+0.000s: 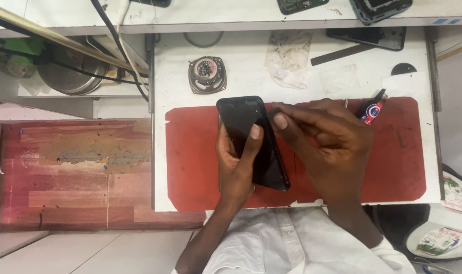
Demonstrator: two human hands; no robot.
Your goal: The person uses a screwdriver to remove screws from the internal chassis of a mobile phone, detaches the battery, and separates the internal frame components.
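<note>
I see the left hand (pixel 237 165) gripping the phone (pixel 252 142) over the desk's (pixel 292 61) red mat (pixel 393 152); right hand (pixel 326 147) fingertips press its upper edge. Panel seated, pressing unfinished, I judge.

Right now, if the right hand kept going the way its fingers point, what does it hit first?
The right hand points left, toward the black phone held in the left hand. Its fingertips already look to be at the phone's right edge, so the phone comes first; actual contact is hard to confirm.

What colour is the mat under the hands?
Red: the mat on the white table, seen from the head view.
</note>
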